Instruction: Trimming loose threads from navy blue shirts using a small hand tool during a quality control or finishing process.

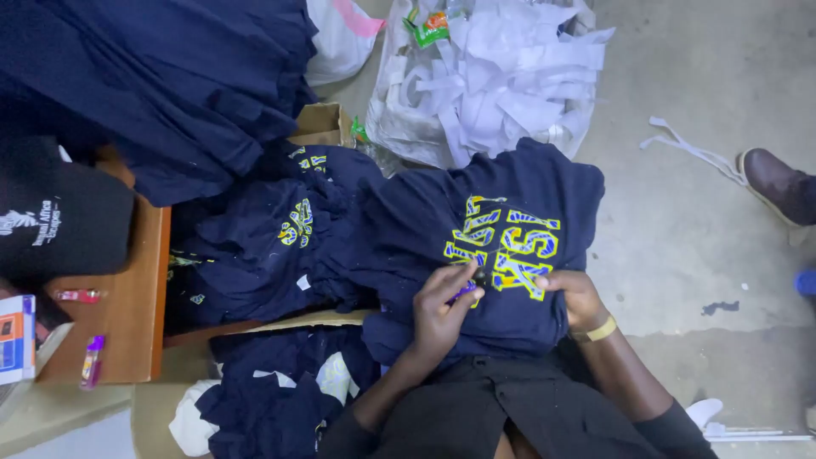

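A navy T-shirt [501, 195] with yellow and blue printed lettering lies spread over my lap. My left hand [442, 310] rests on the shirt and holds a small purple tool [466, 291] with a dark tip against the lower part of the print. My right hand [574, 297], with a yellow band at the wrist, presses down on the shirt fabric at the edge of the lettering, right beside the tool.
More navy shirts [272, 238] are heaped to the left and over a cardboard box [321, 125]. A wooden table [127, 306] holds two small lighters. A bag of white paper strips [501, 76] sits ahead. Another person's brown shoe [778, 183] is on the concrete floor at right.
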